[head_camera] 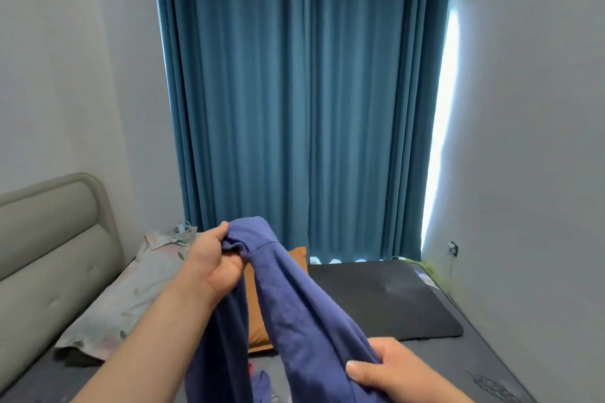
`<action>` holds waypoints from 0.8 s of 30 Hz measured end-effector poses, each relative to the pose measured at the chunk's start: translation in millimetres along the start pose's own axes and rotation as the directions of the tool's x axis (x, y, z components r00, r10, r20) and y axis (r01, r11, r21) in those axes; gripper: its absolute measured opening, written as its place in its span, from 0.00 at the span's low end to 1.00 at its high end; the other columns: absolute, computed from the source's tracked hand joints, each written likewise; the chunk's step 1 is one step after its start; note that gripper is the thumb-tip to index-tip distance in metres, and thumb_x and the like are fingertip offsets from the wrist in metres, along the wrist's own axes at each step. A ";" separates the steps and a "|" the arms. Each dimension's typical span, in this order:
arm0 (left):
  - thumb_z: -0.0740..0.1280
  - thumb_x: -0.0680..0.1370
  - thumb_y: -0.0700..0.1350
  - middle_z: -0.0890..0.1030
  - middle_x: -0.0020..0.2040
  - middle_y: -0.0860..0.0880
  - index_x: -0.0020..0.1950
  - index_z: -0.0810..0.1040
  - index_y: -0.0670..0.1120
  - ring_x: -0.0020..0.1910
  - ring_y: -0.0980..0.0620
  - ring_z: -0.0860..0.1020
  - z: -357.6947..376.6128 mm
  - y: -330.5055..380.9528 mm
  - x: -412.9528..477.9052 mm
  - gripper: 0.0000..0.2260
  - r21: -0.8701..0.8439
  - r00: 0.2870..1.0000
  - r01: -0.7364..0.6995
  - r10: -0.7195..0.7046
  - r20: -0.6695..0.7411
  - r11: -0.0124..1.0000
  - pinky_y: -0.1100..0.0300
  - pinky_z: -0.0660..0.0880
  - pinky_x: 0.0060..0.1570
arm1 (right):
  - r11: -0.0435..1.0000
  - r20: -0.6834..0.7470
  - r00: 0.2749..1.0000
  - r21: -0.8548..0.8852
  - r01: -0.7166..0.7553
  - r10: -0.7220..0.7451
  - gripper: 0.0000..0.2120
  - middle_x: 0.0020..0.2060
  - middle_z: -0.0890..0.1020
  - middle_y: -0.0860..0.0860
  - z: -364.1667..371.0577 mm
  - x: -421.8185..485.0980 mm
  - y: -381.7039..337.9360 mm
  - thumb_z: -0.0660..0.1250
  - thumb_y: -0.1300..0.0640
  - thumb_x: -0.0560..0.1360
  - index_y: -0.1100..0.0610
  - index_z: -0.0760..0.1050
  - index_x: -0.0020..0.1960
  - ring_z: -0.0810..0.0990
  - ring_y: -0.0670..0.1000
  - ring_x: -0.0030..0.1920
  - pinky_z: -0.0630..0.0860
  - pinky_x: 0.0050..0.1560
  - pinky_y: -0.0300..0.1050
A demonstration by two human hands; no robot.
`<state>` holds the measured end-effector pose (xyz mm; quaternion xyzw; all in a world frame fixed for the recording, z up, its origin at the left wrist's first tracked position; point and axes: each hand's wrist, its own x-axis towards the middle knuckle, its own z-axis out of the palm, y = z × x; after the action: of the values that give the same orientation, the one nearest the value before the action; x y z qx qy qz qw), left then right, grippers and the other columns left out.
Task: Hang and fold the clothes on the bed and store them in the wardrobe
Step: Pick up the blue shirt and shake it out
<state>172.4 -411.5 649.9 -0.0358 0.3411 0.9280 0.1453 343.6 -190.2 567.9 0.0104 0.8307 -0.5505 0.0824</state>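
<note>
Two hands [212,263] [391,366] on blue garment [294,301]

a bedroom: bed [491,350], headboard [49,239], curtains [294,108].

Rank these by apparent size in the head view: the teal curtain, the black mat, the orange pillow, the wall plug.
1. teal curtain
2. black mat
3. orange pillow, though the blue garment hides part of it
4. wall plug

On the bed [474,357], pillow [131,298] at left beside the headboard [49,249], mat [386,298] at right; curtain [294,108] behind, garment [294,304] in front.
</note>
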 end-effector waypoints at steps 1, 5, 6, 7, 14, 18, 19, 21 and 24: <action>0.56 0.83 0.46 0.82 0.41 0.39 0.56 0.73 0.34 0.40 0.43 0.82 -5.9 0.9 1.5 0.15 0.072 0.999 0.032 -0.031 -0.014 0.997 0.48 0.79 0.39 | 0.997 -0.026 0.998 0.033 0.064 -0.063 0.07 0.34 0.79 0.42 -3.9 -4.5 -5.8 0.67 0.50 0.70 0.47 0.78 0.34 0.74 0.40 0.37 0.70 0.41 0.32; 0.62 0.78 0.55 0.74 0.62 0.33 0.67 0.69 0.36 0.57 0.37 0.76 -33.9 -37.5 -19.0 0.27 0.703 0.925 0.319 -0.371 -0.084 0.635 0.45 0.74 0.57 | 0.905 -0.147 0.985 0.402 0.143 -0.090 0.10 0.36 0.83 0.52 -9.2 17.2 -39.9 0.66 0.58 0.79 0.60 0.80 0.42 0.80 0.47 0.37 0.76 0.39 0.39; 0.64 0.78 0.56 0.73 0.63 0.36 0.66 0.71 0.40 0.59 0.39 0.74 -34.4 -50.3 -31.0 0.24 0.776 0.943 0.273 -0.316 -0.100 0.569 0.49 0.75 0.52 | 0.860 -0.162 0.984 0.489 0.146 -0.075 0.11 0.33 0.80 0.52 -5.7 23.7 -47.6 0.64 0.59 0.80 0.60 0.77 0.39 0.79 0.49 0.34 0.75 0.36 0.39; 0.64 0.78 0.55 0.75 0.61 0.39 0.62 0.74 0.43 0.58 0.43 0.74 -31.1 -59.3 -43.9 0.19 0.816 0.976 0.164 -0.211 -0.053 0.555 0.53 0.75 0.47 | 0.813 -0.170 0.984 0.566 0.137 -0.047 0.13 0.31 0.77 0.52 -1.9 31.6 -54.7 0.63 0.60 0.80 0.59 0.73 0.37 0.76 0.50 0.32 0.74 0.34 0.39; 0.72 0.64 0.58 0.74 0.61 0.69 0.67 0.68 0.62 0.62 0.74 0.69 -21.8 -45.7 -98.3 0.32 0.781 0.791 -0.612 0.128 0.599 0.127 0.76 0.66 0.57 | 0.448 -0.013 1.000 0.894 0.004 0.017 0.16 0.51 0.78 0.66 18.8 50.5 -107.6 0.64 0.56 0.74 0.67 0.74 0.55 0.80 0.65 0.49 0.77 0.57 0.58; 0.73 0.74 0.41 0.77 0.57 0.64 0.64 0.70 0.60 0.49 0.75 0.74 -22.4 -30.8 -91.4 0.24 0.828 0.847 -0.522 0.238 0.476 0.203 0.77 0.70 0.46 | 0.355 0.040 0.981 0.934 0.030 -0.188 0.27 0.64 0.72 0.71 31.6 45.8 -120.1 0.64 0.54 0.74 0.72 0.72 0.65 0.76 0.68 0.59 0.67 0.69 0.62; 0.72 0.74 0.38 0.82 0.53 0.60 0.61 0.75 0.54 0.45 0.71 0.77 -24.5 -24.5 -88.2 0.19 0.817 0.866 -0.491 0.272 0.420 0.302 0.76 0.71 0.43 | 0.384 0.040 0.969 0.921 0.059 -0.245 0.27 0.65 0.71 0.72 35.2 44.2 -121.5 0.65 0.56 0.73 0.72 0.70 0.67 0.76 0.67 0.60 0.67 0.69 0.61; 0.72 0.73 0.33 0.86 0.42 0.53 0.54 0.80 0.44 0.38 0.64 0.81 -27.3 -9.4 -81.4 0.12 0.746 0.920 -0.389 0.265 0.288 0.540 0.73 0.74 0.36 | 0.527 -0.058 0.962 0.827 0.196 -0.267 0.25 0.63 0.73 0.73 40.3 41.4 -121.4 0.66 0.65 0.72 0.71 0.68 0.67 0.77 0.65 0.58 0.71 0.64 0.59; 0.69 0.74 0.32 0.85 0.38 0.44 0.53 0.79 0.37 0.36 0.51 0.81 -28.2 12.6 -74.9 0.08 0.631 0.981 -0.173 0.076 0.178 0.757 0.62 0.77 0.33 | 0.713 -0.299 0.935 0.613 0.340 -0.189 0.16 0.49 0.82 0.67 41.6 41.9 -118.7 0.63 0.73 0.75 0.65 0.73 0.62 0.82 0.59 0.43 0.78 0.44 0.49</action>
<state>239.3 -457.1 648.6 0.1046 0.6287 0.7626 0.1106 294.7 -278.2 654.3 -0.0218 0.5811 -0.8078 -0.0967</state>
